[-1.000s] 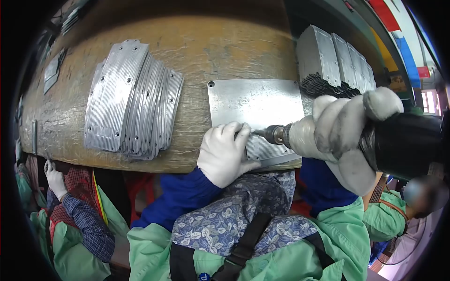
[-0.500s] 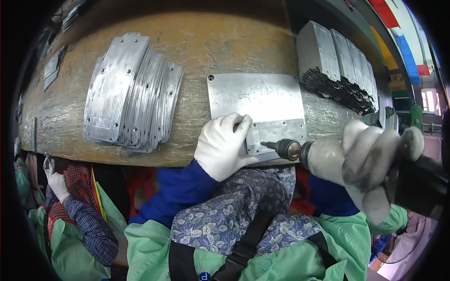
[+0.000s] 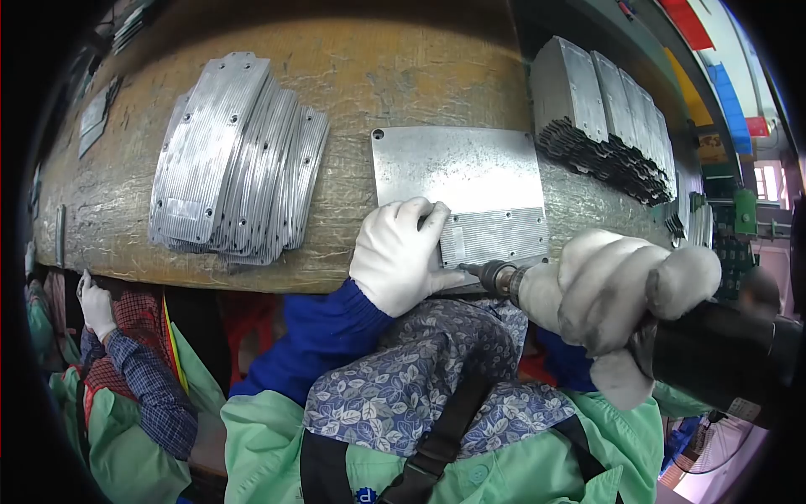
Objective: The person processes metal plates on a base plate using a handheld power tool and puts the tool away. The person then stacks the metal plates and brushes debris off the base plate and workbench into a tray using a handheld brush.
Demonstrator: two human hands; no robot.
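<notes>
My left hand (image 3: 393, 256), in a white glove, rests at the left end of a ribbed metal plate (image 3: 497, 235), its fingers curled and thumb along the near edge, gripping it. The ribbed plate lies against the near part of a smooth flat metal plate (image 3: 457, 168) with a hole at its corner. My right hand (image 3: 617, 290), in a soiled white glove, is closed around a black power drill (image 3: 722, 344). The drill's bit points left, its tip by the ribbed plate's near left corner; whether it touches cannot be made out.
A fanned stack of ribbed plates (image 3: 218, 168) lies to the left on the worn table (image 3: 353, 76). More stacked plates (image 3: 579, 92) stand at the right. Another person's gloved hand (image 3: 97, 307) is at the table's left edge.
My right hand and the drill have moved left and slightly down, bringing the bit from over the ribbed plate to its near left corner. My left hand has hardly moved.
</notes>
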